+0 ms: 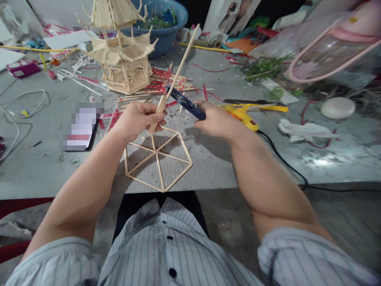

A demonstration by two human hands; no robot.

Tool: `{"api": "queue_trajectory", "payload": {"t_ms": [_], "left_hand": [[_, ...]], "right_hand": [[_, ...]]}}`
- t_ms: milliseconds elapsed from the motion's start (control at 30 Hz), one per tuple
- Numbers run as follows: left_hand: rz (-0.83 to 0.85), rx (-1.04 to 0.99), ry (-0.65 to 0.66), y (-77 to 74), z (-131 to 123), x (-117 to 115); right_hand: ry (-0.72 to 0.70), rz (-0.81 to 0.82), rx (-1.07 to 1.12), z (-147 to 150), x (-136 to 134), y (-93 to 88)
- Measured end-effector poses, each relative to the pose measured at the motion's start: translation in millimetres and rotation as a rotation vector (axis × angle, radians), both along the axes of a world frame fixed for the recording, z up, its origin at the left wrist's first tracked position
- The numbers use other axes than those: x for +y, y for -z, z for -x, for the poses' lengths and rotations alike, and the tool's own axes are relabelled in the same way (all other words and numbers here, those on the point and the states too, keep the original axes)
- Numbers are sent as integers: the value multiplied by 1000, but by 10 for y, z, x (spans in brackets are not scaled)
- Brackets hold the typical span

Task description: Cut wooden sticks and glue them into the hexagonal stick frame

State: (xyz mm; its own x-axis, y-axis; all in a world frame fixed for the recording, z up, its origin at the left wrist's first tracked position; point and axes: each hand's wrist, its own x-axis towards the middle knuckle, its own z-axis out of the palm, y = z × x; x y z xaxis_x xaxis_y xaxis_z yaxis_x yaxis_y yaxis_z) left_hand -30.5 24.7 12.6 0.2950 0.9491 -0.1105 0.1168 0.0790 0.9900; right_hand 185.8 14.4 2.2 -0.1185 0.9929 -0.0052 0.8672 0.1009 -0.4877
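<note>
My left hand pinches a small bundle of thin wooden sticks, held upright and tilted to the right. One much longer stick rises from about the bundle's top toward the upper right. My right hand is closed on a long, flat, dark blue tool with worn paint; its exact kind is unclear. The tool's far end meets the lower part of the long stick. Below my left hand, a hexagonal stick frame with spokes lies flat near the table's front edge.
A stick-built pagoda model stands behind, beside a blue basin. Red-wrapped sticks lie scattered behind my hands. A phone is at left; a yellow glue gun with a black cable, and a white rounded object, lie right.
</note>
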Motion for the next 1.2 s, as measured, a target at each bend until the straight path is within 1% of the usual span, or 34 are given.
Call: {"api": "queue_trajectory", "payload": {"t_ms": [167, 267, 400, 733, 967, 1200], "left_hand": [[10, 33, 60, 55, -2, 14], [7, 62, 94, 78, -7, 22], [15, 76, 94, 84, -21, 19], [24, 99, 75, 53, -67, -1], [37, 134, 25, 35, -76, -19], [54, 121, 27, 16, -85, -29]], "right_hand": [[-132, -38, -23, -19, 13, 46], [-158, -41, -36, -24, 4, 42], [-121, -12, -52, -18, -21, 7], [-14, 38, -189, 30, -66, -102], [-25, 18, -183, 20, -53, -85], [-20, 45, -193, 32, -59, -97]]}}
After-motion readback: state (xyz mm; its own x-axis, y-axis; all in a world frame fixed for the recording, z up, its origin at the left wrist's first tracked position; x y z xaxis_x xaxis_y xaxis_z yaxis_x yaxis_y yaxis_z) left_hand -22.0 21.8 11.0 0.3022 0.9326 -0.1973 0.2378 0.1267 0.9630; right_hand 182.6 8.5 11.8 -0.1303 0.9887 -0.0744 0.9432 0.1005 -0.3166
